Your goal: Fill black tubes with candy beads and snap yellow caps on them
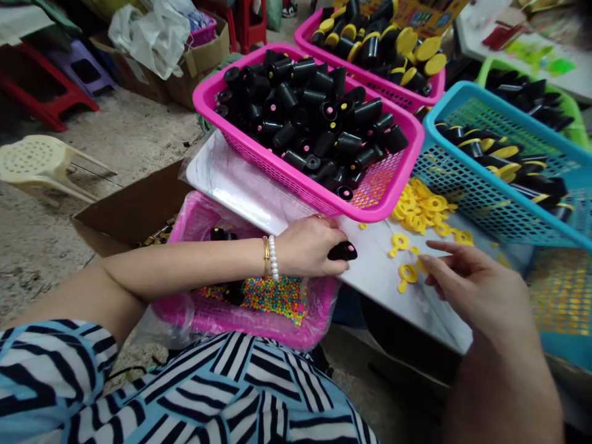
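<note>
My left hand is closed around a small black plastic cup-shaped piece, whose end with a pink dot faces right. It is held at the table's near edge, above a pink basin. Over the right part of the table is my right hand, thumb and forefinger apart. Its thumb tip is at a small yellow plastic ring piece, partly hidden. More yellow ring pieces with short tabs lie just left of these fingers, and a pile of them is behind.
A pink basket of black pieces stands on the white table. Behind it is another pink basket with yellow-capped black pieces. A blue basket stands right. The plastic-lined basin holds coloured beads. A stool is left.
</note>
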